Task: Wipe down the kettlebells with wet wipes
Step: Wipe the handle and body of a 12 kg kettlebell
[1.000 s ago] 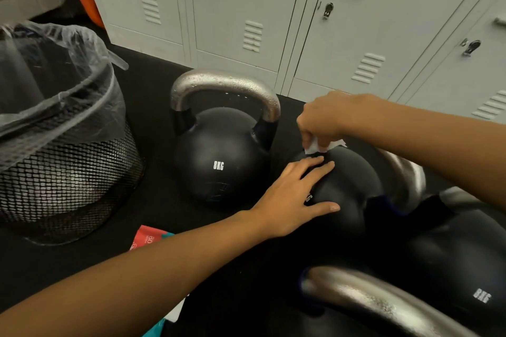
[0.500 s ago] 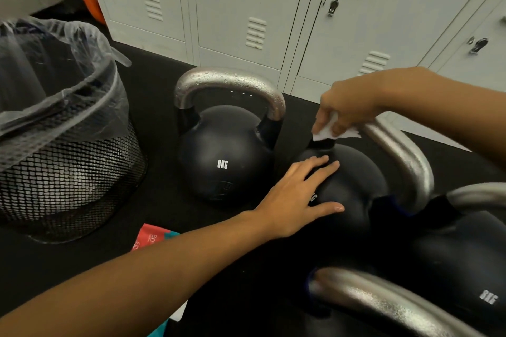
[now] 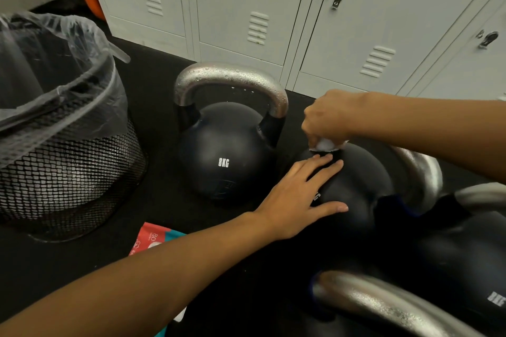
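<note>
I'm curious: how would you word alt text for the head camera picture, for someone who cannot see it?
A person's right hand presses a white wet wipe onto a black kettlebell while the left hand rests flat on it. Another kettlebell marked 8KG stands to the left, beside a lined mesh bin, before grey lockers.

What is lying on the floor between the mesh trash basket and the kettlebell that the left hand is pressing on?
In the head view, the upright kettlebell marked 8KG stands between the mesh basket and the kettlebell under the left hand. Nearer the camera lies a red and teal packet.
</note>
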Demonstrator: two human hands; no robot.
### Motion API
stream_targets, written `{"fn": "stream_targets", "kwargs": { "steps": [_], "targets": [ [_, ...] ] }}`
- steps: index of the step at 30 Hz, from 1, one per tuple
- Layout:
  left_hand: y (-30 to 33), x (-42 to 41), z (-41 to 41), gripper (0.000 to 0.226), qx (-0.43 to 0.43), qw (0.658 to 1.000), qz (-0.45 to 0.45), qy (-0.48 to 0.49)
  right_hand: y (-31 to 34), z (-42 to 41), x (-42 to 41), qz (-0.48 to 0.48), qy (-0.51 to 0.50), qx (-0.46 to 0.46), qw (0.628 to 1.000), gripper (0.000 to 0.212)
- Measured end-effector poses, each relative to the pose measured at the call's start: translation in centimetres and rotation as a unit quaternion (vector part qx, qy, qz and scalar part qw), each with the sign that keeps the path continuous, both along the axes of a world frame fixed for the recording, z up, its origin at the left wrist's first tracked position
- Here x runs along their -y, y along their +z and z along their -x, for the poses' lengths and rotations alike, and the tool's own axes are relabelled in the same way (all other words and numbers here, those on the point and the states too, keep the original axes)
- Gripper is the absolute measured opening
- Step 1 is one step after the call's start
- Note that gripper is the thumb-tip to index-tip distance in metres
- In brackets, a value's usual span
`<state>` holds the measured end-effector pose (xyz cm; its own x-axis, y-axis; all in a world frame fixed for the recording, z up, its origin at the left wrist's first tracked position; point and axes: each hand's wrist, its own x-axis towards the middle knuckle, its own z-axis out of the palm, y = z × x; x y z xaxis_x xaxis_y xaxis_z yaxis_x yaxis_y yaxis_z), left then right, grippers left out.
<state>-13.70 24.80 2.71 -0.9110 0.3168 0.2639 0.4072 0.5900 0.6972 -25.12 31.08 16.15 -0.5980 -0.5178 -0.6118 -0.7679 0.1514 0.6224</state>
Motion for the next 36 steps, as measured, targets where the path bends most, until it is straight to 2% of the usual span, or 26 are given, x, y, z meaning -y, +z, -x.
{"fn": "stream_targets", "kwargs": {
  "steps": [3, 9, 13, 16, 19, 23, 26, 29, 33, 36],
  "targets": [
    [0.1, 0.1, 0.0, 0.071, -0.001, 1.000, 0.006, -0.002, 0.9, 0.2, 0.5, -0.033, -0.052, 0.032, 0.998, 0.050],
    [0.0, 0.1, 0.0, 0.071, 0.000, 1.000, 0.002, -0.002, 0.4, 0.6, 0.6, 0.053, -0.104, 0.065, 0.991, 0.032],
    [0.0, 0.0, 0.0, 0.071, -0.001, 1.000, 0.004, -0.002, 0.2, 0.2, 0.2, 0.043, -0.101, 0.049, 0.993, 0.034],
    [-0.1, 0.0, 0.0, 0.071, 0.002, 1.000, 0.002, -0.001, 1.2, 0.1, -0.4, 0.039, -0.120, 0.075, 0.989, 0.038],
    [0.0, 0.1, -0.1, 0.070, 0.011, 1.000, 0.002, -0.008, 2.3, 0.1, -1.3, 0.037, -0.069, 0.096, 0.992, 0.033],
    [0.0, 0.1, 0.0, 0.070, 0.007, 1.000, 0.005, -0.005, 2.0, -0.3, -1.9, 0.018, 0.018, 0.060, 0.998, 0.026],
    [0.0, 0.0, -0.1, 0.070, 0.008, 1.000, 0.005, -0.006, 0.5, -0.6, -1.5, 0.027, 0.039, 0.024, 0.999, 0.027],
    [-0.1, 0.0, 0.0, 0.070, 0.006, 1.000, 0.004, -0.004, -0.1, -0.8, -0.8, 0.046, -0.008, 0.019, 0.999, 0.032],
    [0.0, 0.0, -0.1, 0.070, 0.010, 1.000, 0.008, -0.005, -0.2, -0.4, 0.3, 0.032, -0.090, 0.043, 0.995, 0.032],
    [0.1, 0.1, -0.1, 0.070, 0.011, 1.000, 0.011, -0.005, -1.2, 0.4, 1.2, 0.024, -0.128, 0.026, 0.991, 0.037]
  ]
}}
